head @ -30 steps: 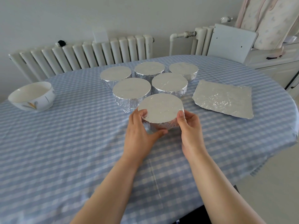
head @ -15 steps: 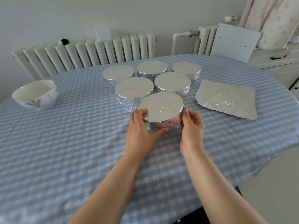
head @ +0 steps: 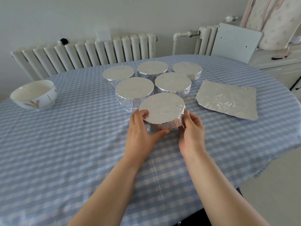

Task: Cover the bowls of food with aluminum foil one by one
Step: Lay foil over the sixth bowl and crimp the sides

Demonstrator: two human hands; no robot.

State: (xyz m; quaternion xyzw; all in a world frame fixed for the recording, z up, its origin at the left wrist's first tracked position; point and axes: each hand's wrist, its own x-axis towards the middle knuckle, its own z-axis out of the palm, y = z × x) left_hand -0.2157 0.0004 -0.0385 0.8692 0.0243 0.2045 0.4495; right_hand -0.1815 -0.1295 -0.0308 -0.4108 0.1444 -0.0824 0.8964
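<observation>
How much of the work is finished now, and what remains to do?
Five foil-covered bowls stand wrapped at the back. Both hands, left hand and right hand, grip the sixth covered bowl. One uncovered bowl at the left remains, and a loose foil sheet lies ready at the right.

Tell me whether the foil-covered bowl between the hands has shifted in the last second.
No. The held bowl stays just in front of the left middle-row bowl, foil sheet still to its right.

Checked table (head: pixel 65 152): foil-covered bowls (head: pixel 162 110), open bowl (head: pixel 33 95), foil sheet (head: pixel 228 99).
</observation>
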